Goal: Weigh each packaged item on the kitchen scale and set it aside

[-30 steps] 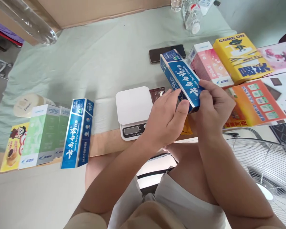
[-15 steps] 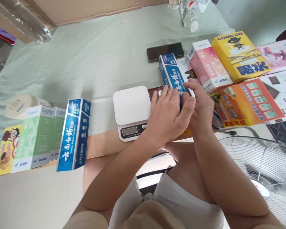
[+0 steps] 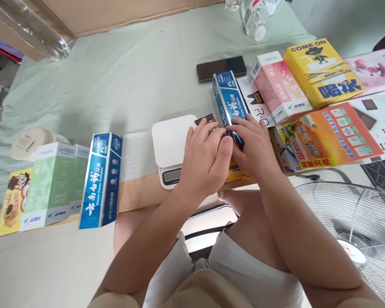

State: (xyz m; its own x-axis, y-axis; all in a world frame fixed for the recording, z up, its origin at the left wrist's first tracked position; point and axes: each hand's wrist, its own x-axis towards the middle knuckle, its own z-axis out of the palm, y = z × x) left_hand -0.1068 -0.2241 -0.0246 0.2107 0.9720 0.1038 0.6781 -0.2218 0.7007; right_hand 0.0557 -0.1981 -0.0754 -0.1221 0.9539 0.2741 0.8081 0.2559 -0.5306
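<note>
Curved palm-down over the glossy, crinkled brown wrapper with the left hand, with thumb set apart and fingers half spread; cannot tell whether gripping it. Bent over the near end of the smooth, glossy toothpaste box with the right hand, touching it with the fingers; cannot tell how tightly closed, with the thumb's hold hidden. Brought close together at the fingertips, between box and wrapper. Also covering part of the flat white scale, just left of the wrapper.

To the right of the toothpaste box, set side by side: a white box with a black tooth print, a pink box and a thick yellow box. Nearer the table edge, a shiny orange pack. Beyond the toothpaste box, a slim black phone on wrinkled pale green cloth; farther back, a clear plastic bottle. At far left, a second toothpaste box beside green cartons, with a rounded cream jar behind.
</note>
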